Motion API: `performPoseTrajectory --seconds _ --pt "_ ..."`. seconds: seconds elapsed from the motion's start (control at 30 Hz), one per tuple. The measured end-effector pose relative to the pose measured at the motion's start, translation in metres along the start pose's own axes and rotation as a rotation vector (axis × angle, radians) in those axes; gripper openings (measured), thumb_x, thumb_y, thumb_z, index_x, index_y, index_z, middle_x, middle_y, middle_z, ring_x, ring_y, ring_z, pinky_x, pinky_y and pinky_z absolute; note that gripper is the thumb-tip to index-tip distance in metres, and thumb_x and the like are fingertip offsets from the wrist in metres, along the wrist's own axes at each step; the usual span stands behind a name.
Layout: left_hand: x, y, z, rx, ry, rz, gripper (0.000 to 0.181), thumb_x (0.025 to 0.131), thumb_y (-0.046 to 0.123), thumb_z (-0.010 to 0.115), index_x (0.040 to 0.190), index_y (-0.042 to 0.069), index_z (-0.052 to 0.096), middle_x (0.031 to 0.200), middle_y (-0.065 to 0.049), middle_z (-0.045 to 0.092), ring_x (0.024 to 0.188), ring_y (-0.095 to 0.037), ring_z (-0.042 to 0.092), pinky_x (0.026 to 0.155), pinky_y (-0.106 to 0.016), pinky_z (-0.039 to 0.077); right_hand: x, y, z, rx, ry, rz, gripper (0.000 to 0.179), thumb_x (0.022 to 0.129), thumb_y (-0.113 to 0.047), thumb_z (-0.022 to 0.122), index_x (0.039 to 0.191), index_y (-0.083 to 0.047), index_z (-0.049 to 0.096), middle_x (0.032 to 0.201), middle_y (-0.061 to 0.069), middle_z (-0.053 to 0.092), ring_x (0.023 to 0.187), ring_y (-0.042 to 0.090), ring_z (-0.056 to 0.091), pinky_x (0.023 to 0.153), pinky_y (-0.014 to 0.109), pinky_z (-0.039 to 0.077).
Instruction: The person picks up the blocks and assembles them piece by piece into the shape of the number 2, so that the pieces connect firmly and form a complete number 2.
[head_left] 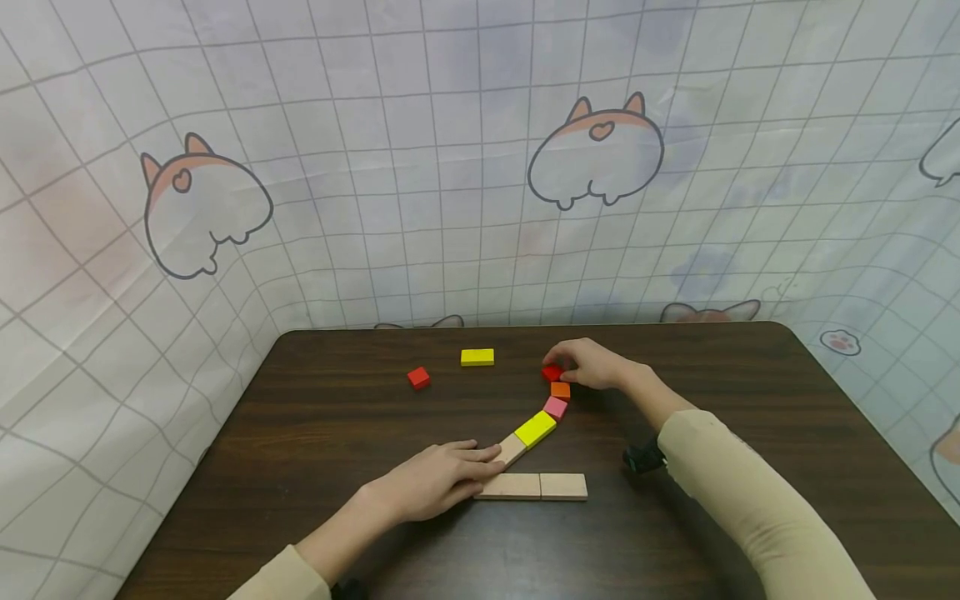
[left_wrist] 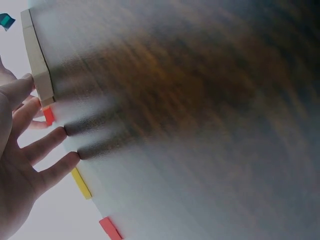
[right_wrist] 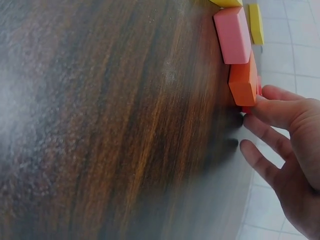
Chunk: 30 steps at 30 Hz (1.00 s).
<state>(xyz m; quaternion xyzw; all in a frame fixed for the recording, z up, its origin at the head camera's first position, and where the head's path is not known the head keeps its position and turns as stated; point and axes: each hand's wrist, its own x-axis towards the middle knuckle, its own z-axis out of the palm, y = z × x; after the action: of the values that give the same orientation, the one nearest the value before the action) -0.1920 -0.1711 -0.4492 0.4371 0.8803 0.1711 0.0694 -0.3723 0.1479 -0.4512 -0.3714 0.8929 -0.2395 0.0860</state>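
At the far end of a curved line of blocks, my right hand [head_left: 596, 364] pinches a red block [head_left: 552, 372] between thumb and fingers. Following the curve toward me come an orange block [right_wrist: 243, 86], a pink block [right_wrist: 232, 37], a yellow block [head_left: 536, 429] and a plain wooden block [head_left: 512, 451]. My left hand [head_left: 435, 479] lies over the near end of that curve, its fingers extended. In the left wrist view its thumb touches a wooden block [left_wrist: 40, 65], while other fingertips reach down to the table. Two wooden blocks [head_left: 563, 487] form a straight row beside these fingers.
A loose red block [head_left: 418, 377] and a loose yellow block [head_left: 477, 357] lie on the dark wooden table [head_left: 315, 433], left of the curve. Behind the table's back edge hangs a white gridded cloth [head_left: 465, 183] with cartoon animals.
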Motion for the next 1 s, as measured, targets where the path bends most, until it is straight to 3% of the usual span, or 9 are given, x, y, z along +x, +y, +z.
performPoseTrajectory --seconds 0.37,0.67,0.87,1.0 --pt "0.0 0.001 0.0 -0.002 -0.016 -0.017 0.044 0.105 0.017 0.061 0.149 0.013 0.057 0.156 -0.005 0.046 0.138 -0.038 0.048 0.111 -0.049 0.043 -0.01 0.001 0.002 0.042 0.055 0.014 0.031 0.099 0.0 0.065 0.13 -0.002 0.065 0.127 0.016 0.065 0.109 0.03 0.063 0.099 0.051 0.051" --pt "0.0 0.001 0.001 0.0 -0.022 -0.019 0.044 0.105 0.017 0.061 0.149 0.014 0.056 0.157 -0.005 0.045 0.139 -0.038 0.047 0.111 -0.048 0.042 -0.023 -0.004 0.01 0.027 0.138 -0.001 0.029 0.098 0.0 0.064 0.127 0.003 0.066 0.124 0.016 0.066 0.104 0.031 0.062 0.096 0.051 0.053" --pt "0.0 0.0 0.001 0.006 -0.018 -0.016 0.044 0.105 0.016 0.061 0.149 0.014 0.057 0.157 -0.005 0.045 0.138 -0.038 0.048 0.111 -0.049 0.043 -0.027 -0.006 0.013 0.021 0.131 -0.022 0.028 0.098 0.005 0.06 0.125 0.004 0.068 0.131 0.019 0.062 0.119 0.037 0.06 0.103 0.054 0.049" --pt "0.0 0.0 0.001 0.008 -0.019 -0.013 0.044 0.105 0.016 0.061 0.149 0.013 0.057 0.157 -0.005 0.045 0.139 -0.038 0.048 0.111 -0.047 0.043 -0.028 -0.007 0.014 0.012 0.125 -0.021 0.027 0.098 0.003 0.061 0.124 0.004 0.069 0.132 0.019 0.061 0.119 0.038 0.059 0.103 0.055 0.048"
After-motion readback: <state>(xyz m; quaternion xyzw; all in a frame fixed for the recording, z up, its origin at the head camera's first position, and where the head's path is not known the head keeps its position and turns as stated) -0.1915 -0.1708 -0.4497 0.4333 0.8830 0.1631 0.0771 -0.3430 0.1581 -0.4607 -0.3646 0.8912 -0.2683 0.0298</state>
